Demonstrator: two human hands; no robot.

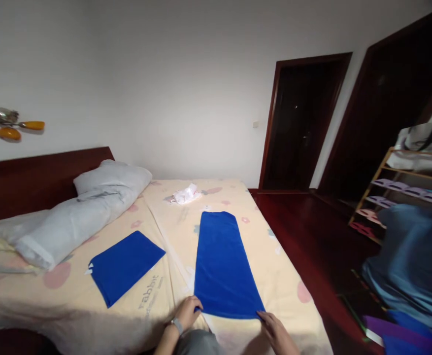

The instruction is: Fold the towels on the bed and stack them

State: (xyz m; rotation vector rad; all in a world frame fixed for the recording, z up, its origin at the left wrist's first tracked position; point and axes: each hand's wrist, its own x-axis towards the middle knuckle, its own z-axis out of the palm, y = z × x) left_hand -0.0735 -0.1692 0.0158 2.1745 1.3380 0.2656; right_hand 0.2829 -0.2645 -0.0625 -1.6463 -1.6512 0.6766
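Note:
A long strip of blue towel [223, 266], folded lengthwise, lies flat on the bed in front of me. My left hand [188, 311], with a grey band on its wrist, pinches the near left corner. At the near right corner, my right hand [274, 329] grips the edge between thumb and fingers. To the left lies a second blue towel [127, 266], folded into a smaller rectangle, with small white tags at its left corner. Neither hand touches it.
The bed [289, 296] has a pale yellow printed sheet. A rolled grey quilt [90, 222] lies along the headboard [46, 170]. A crumpled white item [186, 194] sits at the far side. On the right stand a shoe rack [385, 197] and a blue-grey cloth-covered heap [411, 266].

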